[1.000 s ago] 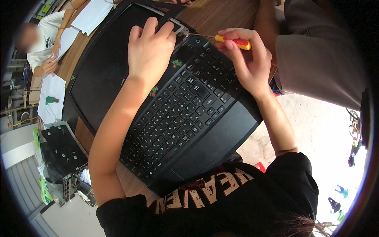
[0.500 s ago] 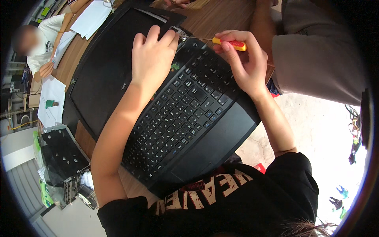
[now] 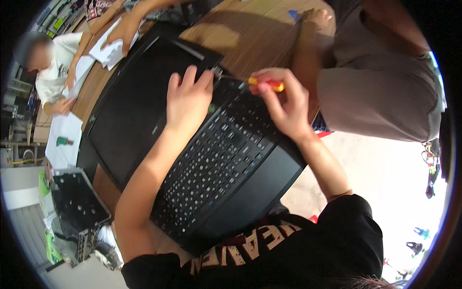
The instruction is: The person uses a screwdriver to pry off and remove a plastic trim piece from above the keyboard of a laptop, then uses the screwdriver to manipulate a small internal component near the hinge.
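Note:
A black laptop [image 3: 250,192] lies opened out flat on the wooden table, its screen panel [image 3: 130,120] to the left of its keyboard [image 3: 211,154]. My left hand [image 3: 187,106] rests on the panel's edge with fingers spread, its index fingertip beside a metal hinge [image 3: 217,73]; the thumb is hidden. In my right hand [image 3: 288,106] is a small screwdriver [image 3: 268,85] with a yellow and red handle. Its thin shaft points left to the hinge. Blur hides whether the tip sits in a screw.
Close on the right sits a person in grey trousers [image 3: 375,103]. Across the table, a person in a white shirt [image 3: 57,58] is by white papers [image 3: 109,53]. Another person's hand [image 3: 124,33] reaches over these. A metal-framed black panel [image 3: 79,195] stands at the left.
The view has shifted, so the laptop and my hands appear lower. Another person's arm has come in over the papers at the upper left. My grip on the screwdriver is unchanged.

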The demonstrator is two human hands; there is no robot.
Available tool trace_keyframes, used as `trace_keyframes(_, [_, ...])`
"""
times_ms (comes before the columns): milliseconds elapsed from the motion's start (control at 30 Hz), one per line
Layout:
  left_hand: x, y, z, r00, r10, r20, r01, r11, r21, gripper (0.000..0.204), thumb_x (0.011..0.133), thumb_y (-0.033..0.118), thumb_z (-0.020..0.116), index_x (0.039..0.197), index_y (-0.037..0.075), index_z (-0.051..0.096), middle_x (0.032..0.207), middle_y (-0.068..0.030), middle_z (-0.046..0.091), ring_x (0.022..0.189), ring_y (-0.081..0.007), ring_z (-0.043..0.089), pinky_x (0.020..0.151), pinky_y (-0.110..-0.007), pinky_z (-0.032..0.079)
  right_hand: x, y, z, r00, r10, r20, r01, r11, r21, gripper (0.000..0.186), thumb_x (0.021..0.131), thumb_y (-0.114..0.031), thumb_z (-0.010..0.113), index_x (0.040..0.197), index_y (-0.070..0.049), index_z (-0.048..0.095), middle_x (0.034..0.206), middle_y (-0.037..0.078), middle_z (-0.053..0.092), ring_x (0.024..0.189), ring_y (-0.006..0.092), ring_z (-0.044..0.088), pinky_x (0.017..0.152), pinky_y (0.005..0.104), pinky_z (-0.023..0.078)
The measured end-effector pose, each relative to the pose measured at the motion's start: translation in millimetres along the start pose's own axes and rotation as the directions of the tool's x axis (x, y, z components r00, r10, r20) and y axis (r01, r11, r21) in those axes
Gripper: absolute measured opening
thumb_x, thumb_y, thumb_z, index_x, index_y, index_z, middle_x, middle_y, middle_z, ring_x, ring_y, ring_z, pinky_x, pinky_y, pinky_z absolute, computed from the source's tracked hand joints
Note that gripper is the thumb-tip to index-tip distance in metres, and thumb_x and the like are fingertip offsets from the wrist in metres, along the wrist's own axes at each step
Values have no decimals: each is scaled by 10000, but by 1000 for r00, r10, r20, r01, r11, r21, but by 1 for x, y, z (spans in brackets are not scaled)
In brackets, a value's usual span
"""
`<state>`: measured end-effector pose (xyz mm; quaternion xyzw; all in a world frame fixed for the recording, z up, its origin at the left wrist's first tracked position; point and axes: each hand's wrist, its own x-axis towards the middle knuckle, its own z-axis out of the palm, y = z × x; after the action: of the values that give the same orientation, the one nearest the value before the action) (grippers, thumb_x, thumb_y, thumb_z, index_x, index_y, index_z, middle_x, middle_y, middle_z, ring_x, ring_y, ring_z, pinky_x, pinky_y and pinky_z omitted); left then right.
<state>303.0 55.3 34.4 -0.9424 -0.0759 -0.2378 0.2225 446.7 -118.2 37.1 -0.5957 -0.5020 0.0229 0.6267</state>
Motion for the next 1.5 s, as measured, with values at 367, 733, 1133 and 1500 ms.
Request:
trace_keyframes(367, [-6, 3, 6, 1000, -20, -18, 20, 1000, -7, 396, 777, 131, 634, 1154, 40, 711, 1033, 2, 596, 978, -228, 522, 758, -370, 415, 0, -2, -2, 999, 51, 16, -51, 999, -6, 101, 971, -30, 628, 1050, 26, 600, 1076, 136, 688, 906, 179, 718, 783, 289, 595])
trace_keyframes(733, [-9, 2, 6, 999, -30, -22, 28, 995, -96, 206, 764, 130, 659, 929, 39, 743, 1018, 22, 610, 970, -228, 508, 732, -369, 403, -2, -1, -3, 997, 22, -70, -25, 999, -41, 129, 937, -17, 674, 1039, 9, 599, 1047, 120, 693, 906, 174, 687, 816, 281, 555])
trace_keyframes(1133, [-7, 4, 11, 992, -54, -112, 50, 998, -37, 199, 802, 145, 688, 982, 75, 738, 866, 27, 525, 868, -197, 481, 696, -343, 403, 0, 5, -4, 997, -18, -76, 7, 989, -148, 162, 897, -9, 716, 1023, -8, 613, 1036, 111, 702, 957, 180, 680, 849, 286, 528])
trace_keyframes(1500, [-2, -4, 2, 996, -67, -53, 67, 998, 5, 230, 825, 160, 686, 1042, 105, 743, 941, 75, 576, 884, -172, 506, 717, -328, 411, 0, 4, -1, 990, 24, -136, -30, 999, -38, 169, 900, -46, 730, 1036, -10, 636, 1008, 89, 712, 917, 150, 693, 815, 274, 545])
